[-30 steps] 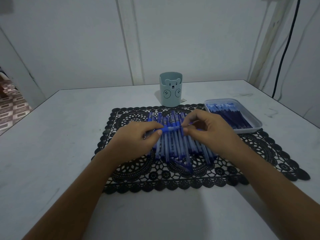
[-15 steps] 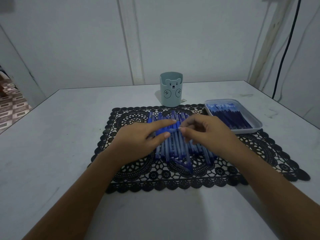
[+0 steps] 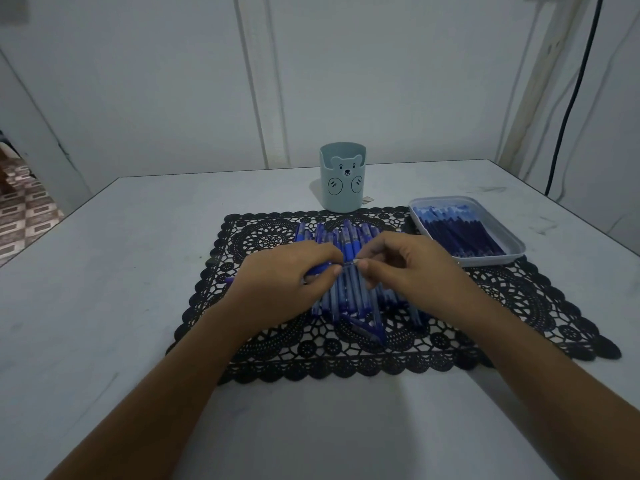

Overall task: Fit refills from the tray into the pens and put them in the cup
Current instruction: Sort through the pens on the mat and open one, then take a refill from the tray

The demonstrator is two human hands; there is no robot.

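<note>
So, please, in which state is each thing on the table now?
cup, upright, behind the mat.
tray, flat, holding refills.
pens, lying in a pile on the mat.
held pen, horizontal above the pile.
left hand, gripping the held pen.
right hand, pinching its end.

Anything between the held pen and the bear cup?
Nothing visible does. The blue plastic pen, held by the left hand and right hand, sits over the row of loose blue pens; the pale blue bear-faced cup stands beyond them, open-topped.
</note>
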